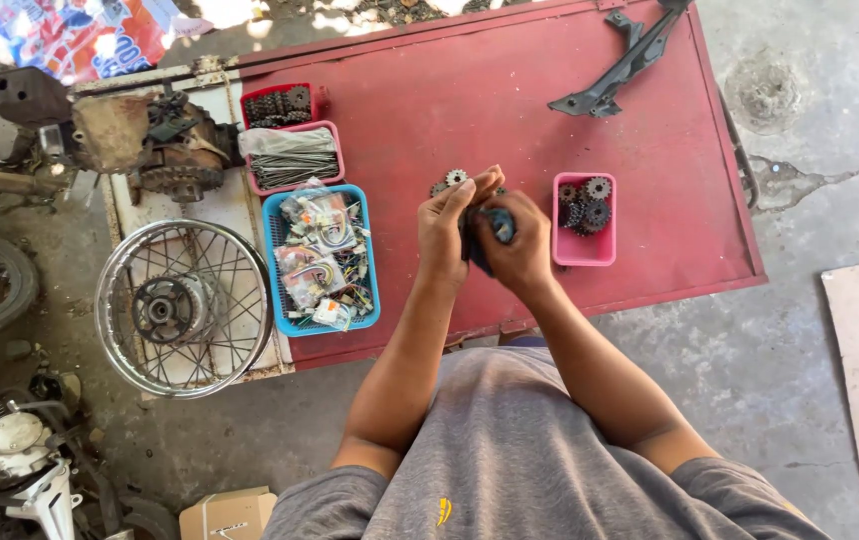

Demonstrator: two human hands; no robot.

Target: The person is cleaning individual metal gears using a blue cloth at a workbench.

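Blue-black rag [490,235], crumpled, dark-stained, clutched between both hands [485,232].

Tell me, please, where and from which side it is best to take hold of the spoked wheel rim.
Probably grip the spoked wheel rim at its outer hoop on its right edge, nearest the hands, reaching from above. It lies flat, so the hoop is exposed; the thin spokes and centre hub give a poorer hold.

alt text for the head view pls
Seen from above, a person's left hand and right hand rub a small part in a dark cloth over a red table, between a pink tray of gears and a blue basket of bagged wires.
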